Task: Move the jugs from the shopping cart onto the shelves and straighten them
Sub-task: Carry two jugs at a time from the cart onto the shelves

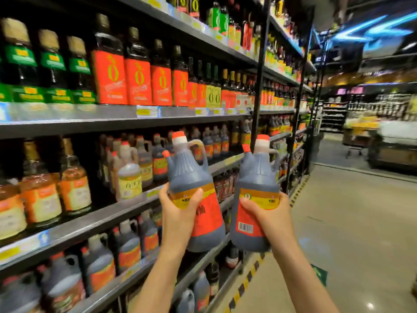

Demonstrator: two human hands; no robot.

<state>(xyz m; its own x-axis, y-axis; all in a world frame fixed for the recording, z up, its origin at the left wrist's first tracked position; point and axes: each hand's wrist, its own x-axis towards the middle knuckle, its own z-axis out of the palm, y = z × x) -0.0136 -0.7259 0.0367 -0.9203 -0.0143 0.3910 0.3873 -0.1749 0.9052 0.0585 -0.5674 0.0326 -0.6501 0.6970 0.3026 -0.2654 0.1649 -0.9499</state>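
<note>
I hold two dark jugs with red-and-yellow labels and red-topped white caps, both upright in the air in front of the shelving. My left hand (178,211) grips the body of the left jug (191,175). My right hand (268,213) grips the right jug (257,177), whose barcode faces me. The two jugs are side by side, a small gap apart. The shelves (94,224) on the left hold rows of similar jugs (128,247). No shopping cart is in view.
Upper shelves carry tall dark bottles with red labels (137,80) and green labels (52,71). A black upright post (257,91) divides the shelving. The aisle floor (349,222) stretches to the right, with black-and-yellow tape along the shelf base and displays far back.
</note>
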